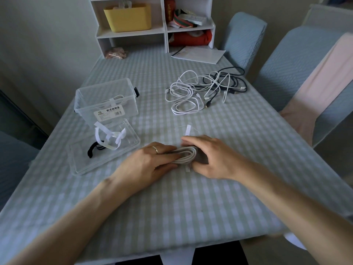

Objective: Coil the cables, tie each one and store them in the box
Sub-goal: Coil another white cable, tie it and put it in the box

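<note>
Both hands meet on one coiled white cable [188, 153] lying flat on the checked tablecloth [191, 197]. The left hand [150, 162], a ring on one finger, lies over the coil's left end with fingers nearly straight on top and the thumb along its near side. The right hand [212, 157] arches over the coil's right end, fingers curved down on the far side and thumb on the near side; whether it pinches the coil or only steadies it cannot be told. A white tie strip [187, 130] runs under the coil, one end showing just beyond the fingers and the other poking out on the near side between the thumbs.

Left of the left hand lies the clear lid [80, 165], holding loose white ties [112, 138] and a black tie [91, 151]. Beyond the lid stands the clear box [107, 98], with a tied white cable inside. Farther out past the right hand's fingers, a tangle of white and dark cables [206, 89] lies on the cloth. Behind all this stands a white shelf [131, 33] with a yellow bin [129, 17].
</note>
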`<state>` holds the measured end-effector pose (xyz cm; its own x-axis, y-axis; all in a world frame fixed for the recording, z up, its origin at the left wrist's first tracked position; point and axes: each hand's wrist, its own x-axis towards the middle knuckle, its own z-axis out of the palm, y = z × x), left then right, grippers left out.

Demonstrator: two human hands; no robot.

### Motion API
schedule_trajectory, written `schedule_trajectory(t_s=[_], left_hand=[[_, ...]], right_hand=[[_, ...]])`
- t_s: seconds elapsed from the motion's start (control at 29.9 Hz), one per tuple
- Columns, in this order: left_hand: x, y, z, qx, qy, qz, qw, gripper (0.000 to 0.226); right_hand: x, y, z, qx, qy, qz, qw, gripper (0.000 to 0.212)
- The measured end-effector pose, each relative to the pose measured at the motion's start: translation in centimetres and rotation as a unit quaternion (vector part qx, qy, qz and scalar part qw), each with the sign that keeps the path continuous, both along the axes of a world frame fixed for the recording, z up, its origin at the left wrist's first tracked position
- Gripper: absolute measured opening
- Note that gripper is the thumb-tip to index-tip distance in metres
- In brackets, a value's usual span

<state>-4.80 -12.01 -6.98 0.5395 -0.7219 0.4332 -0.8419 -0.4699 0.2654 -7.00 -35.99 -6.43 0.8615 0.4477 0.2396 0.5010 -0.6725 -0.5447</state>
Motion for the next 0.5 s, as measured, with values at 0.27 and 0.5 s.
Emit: schedule_trajectory(t_s=[0.27, 0.5], left_hand=[[1.3, -1.6, 0.2, -0.022, 0.015, -0.021, 0.999, 0.03], [1.5, -1.3, -0.4, 0.017, 0.01, -0.013, 1.0, 0.032]], right_hand=[[0.1, 0.1, 0.3, 0.017, 0.007, 0.02, 1.0, 0.063], [0.8, 0.4, -0.5, 0.024, -0.034, -0.036, 0.998, 0.056]])
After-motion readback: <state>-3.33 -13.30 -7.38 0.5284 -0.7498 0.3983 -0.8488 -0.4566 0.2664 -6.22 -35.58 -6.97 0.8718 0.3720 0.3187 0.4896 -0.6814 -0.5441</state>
